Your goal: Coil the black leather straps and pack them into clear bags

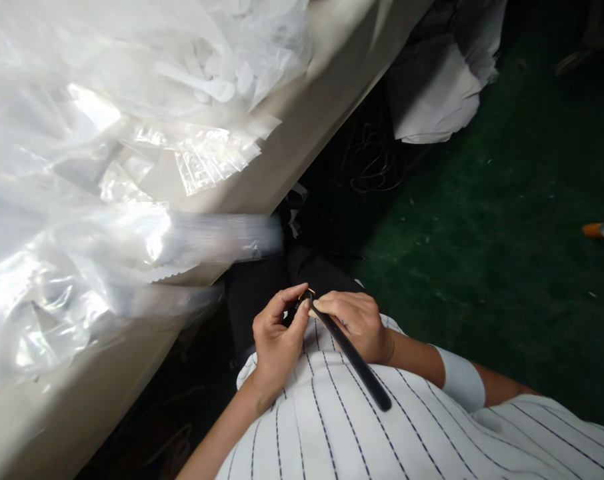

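Observation:
A narrow black belt with a rounded free end slants across my lap. My left hand pinches its upper end, where a small gold-coloured piece, seemingly the buckle, shows by the fingertips. Beside it, my right hand is closed on the strap just below that piece, with thumb and finger touching it. More black material sits behind the left fingers, mostly hidden by them. The free end hangs down over the white striped shirt.
A pale-covered table runs along the left. Clear plastic bags are heaped on it, some over its edge, beside small clear packets. White sheets and coiled wire lie beyond. An orange-and-white object is on the green floor.

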Demonstrator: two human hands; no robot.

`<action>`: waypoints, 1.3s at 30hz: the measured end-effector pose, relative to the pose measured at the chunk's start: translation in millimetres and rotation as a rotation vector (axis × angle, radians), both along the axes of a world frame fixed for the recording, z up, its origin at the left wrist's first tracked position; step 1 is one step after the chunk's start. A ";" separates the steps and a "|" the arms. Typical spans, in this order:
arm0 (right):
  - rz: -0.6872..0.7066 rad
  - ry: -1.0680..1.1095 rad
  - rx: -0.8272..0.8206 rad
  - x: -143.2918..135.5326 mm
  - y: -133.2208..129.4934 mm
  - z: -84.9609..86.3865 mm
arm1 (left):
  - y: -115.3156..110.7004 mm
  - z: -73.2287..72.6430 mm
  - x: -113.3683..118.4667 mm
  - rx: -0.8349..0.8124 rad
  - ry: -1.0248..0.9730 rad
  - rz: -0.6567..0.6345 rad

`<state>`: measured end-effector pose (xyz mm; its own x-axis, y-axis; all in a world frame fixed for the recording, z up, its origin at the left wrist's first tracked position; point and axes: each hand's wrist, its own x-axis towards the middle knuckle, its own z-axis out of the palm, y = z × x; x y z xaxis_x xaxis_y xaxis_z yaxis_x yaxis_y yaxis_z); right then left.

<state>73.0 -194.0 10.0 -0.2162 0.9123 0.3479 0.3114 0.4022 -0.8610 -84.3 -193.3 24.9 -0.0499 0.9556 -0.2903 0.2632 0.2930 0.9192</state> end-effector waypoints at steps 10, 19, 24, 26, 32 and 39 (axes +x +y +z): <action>0.129 0.221 -0.268 6.1 0.2 -12.2 | 3.4 -8.2 -7.7 -0.103 -0.114 -0.067; 0.169 -0.138 -0.023 5.0 -7.5 -20.8 | -2.0 -31.0 -9.3 -0.261 -0.364 -0.021; 0.099 -0.505 0.216 -5.3 -6.7 -13.2 | -2.9 -41.3 -10.0 -0.392 -0.577 0.081; 0.089 -0.531 0.248 -7.6 -6.1 -13.0 | -2.7 -42.7 -11.0 -0.413 -0.635 0.116; 0.059 -0.500 0.217 -8.7 -4.5 -16.1 | -0.4 -44.4 -12.0 -0.499 -0.709 0.149; 0.113 -0.406 0.137 -8.8 1.6 -17.4 | 2.0 -46.8 -17.3 -0.500 -0.747 0.130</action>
<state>64.2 -192.4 -7.4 -0.4562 0.8261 0.3307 0.5604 0.5554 -0.6143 -101.7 -191.4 -21.9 0.2191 0.7097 -0.6695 -0.4139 0.6890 0.5949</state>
